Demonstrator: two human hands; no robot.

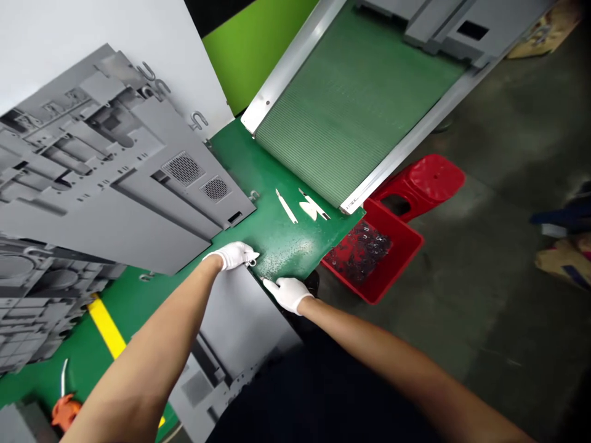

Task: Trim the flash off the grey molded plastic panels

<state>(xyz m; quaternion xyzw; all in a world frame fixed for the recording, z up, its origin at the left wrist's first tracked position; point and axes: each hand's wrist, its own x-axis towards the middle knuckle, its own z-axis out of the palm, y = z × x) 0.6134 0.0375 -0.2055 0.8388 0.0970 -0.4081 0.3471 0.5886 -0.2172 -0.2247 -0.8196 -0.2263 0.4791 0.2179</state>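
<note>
A flat grey plastic panel lies in front of me at the green table's edge, its near end against my dark clothing. My left hand, in a white glove, grips its far corner beside a small grey hook-shaped tab. On the panel's right edge, my right hand, also gloved, is closed with its fingertips pointing toward that corner. Something small shows at those fingertips, too small to name. Beyond the hands lie two white-handled craft knives, one on the left and one on the right, with a pale oval piece.
Fine shavings litter the green tabletop. Large grey moulded panels stand at left. A conveyor rises beyond, carrying another grey part. Right of the table are a red bin of dark scraps and a red stool.
</note>
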